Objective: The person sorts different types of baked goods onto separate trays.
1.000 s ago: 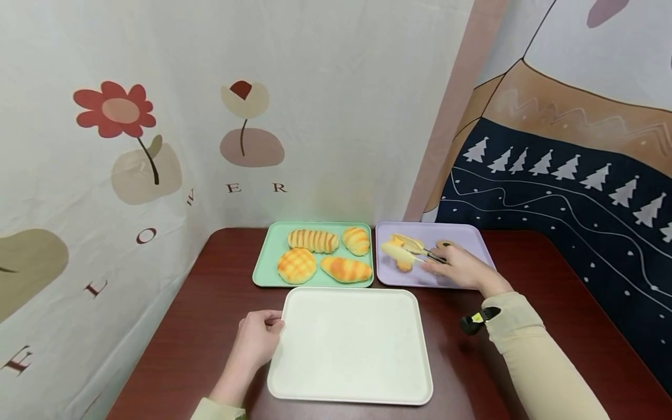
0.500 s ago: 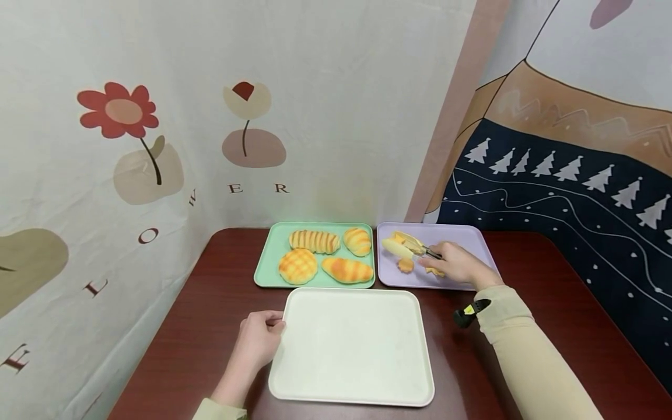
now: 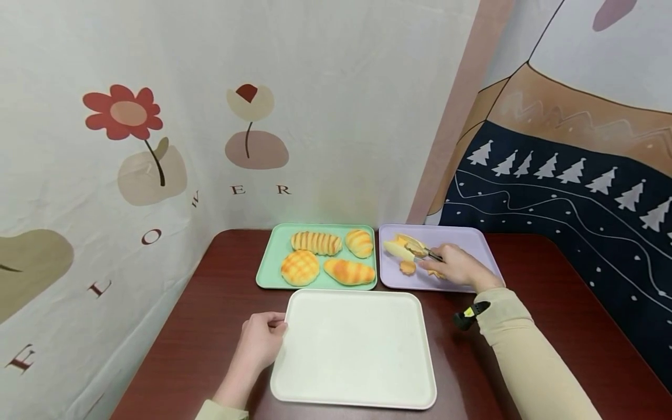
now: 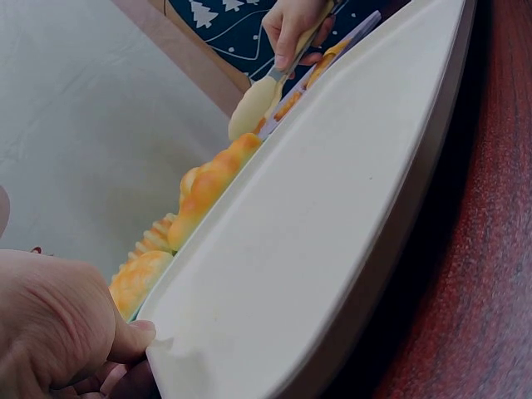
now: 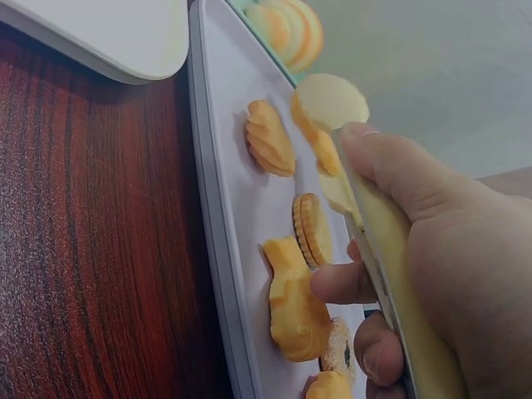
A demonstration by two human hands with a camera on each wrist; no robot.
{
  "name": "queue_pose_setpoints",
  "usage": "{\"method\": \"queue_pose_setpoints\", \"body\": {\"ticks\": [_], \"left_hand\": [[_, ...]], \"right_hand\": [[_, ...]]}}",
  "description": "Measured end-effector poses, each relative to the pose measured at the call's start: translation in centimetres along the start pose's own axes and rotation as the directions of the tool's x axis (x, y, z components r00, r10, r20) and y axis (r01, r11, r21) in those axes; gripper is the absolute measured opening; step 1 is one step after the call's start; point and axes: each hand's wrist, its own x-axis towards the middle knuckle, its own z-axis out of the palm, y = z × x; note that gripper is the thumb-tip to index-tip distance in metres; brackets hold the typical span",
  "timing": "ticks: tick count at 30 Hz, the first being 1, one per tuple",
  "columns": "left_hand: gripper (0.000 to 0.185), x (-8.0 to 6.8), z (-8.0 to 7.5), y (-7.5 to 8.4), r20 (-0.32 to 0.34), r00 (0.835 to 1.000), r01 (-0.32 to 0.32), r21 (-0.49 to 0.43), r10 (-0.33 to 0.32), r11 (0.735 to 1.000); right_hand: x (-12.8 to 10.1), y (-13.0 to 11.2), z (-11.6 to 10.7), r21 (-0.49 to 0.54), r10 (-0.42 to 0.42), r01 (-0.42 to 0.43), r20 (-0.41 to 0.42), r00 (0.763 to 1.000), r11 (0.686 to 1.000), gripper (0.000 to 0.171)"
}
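Since the earlier frames the right hand [image 3: 455, 266] has drawn the yellow tongs [image 3: 406, 248] a little up off the purple tray [image 3: 480, 245], uncovering the small biscuits beneath it, while the left hand [image 3: 259, 341] has stayed at the white tray's edge. The right hand's thumb and fingers are curled round the tong handles [image 5: 391, 274], pinching them between thumb on top and fingers beneath; whether the pale tong tips [image 5: 331, 101] grip anything cannot be told. Those tips hang over the far left part of the purple tray, just above a swirled biscuit [image 5: 270, 137], with a sandwich biscuit [image 5: 311, 228] and another swirled piece [image 5: 293, 301] lying nearer the hand. The left hand pinches the left rim of the white tray [image 3: 367, 356], thumb on top [image 4: 133, 339], the other fingers tucked below and out of sight. The white tray lies on the near middle of the dark red table [image 3: 210, 303]. Beyond it on the left sits a green tray [image 3: 270, 256] bearing four bread rolls [image 3: 299, 267], just beside the purple tray.
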Motion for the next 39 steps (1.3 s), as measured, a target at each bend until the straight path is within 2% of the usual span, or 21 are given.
{"method": "queue_pose_setpoints", "body": {"ticks": [6, 12, 16, 19, 22, 31, 39], "left_hand": [[0.019, 0.0, 0.1, -0.1, -0.007, 1.000, 0.004, 0.004, -0.004, 1.000], [0.019, -0.1, 0.1, -0.1, -0.011, 1.000, -0.008, 0.007, 0.008, 1.000], [0.019, -0.1, 0.1, -0.1, -0.014, 1.000, -0.017, 0.015, 0.017, 1.000], [0.018, -0.1, 0.0, -0.1, -0.017, 1.000, -0.022, 0.021, 0.023, 1.000], [0.019, -0.1, 0.0, 0.0, -0.016, 1.000, -0.026, 0.025, 0.026, 0.999], [0.021, 0.0, -0.2, 0.3, 0.005, 1.000, -0.013, 0.034, 0.013, 0.999], [0.020, -0.1, -0.2, 0.2, 0.006, 1.000, -0.013, 0.027, 0.013, 1.000]], "right_hand": [[-0.2, -0.1, 0.0, -0.038, 0.028, -0.029, -0.031, 0.999, 0.999, 0.081], [-0.8, 0.1, 0.0, -0.046, 0.035, -0.039, -0.074, 0.997, 0.998, 0.061], [-1.5, 0.1, -0.3, -0.059, 0.061, -0.066, -0.085, 0.995, 0.996, 0.072], [-2.2, -0.2, -0.5, -0.074, 0.067, -0.075, -0.098, 0.993, 0.994, 0.090], [-2.9, -0.5, -0.7, -0.093, 0.061, -0.072, -0.115, 0.991, 0.993, 0.098], [-5.3, -1.0, -1.2, -0.118, 0.031, -0.048, -0.137, 0.990, 0.992, 0.096], [-8.2, -1.8, -0.9, -0.173, 0.017, -0.052, -0.195, 0.981, 0.984, 0.104]]}}
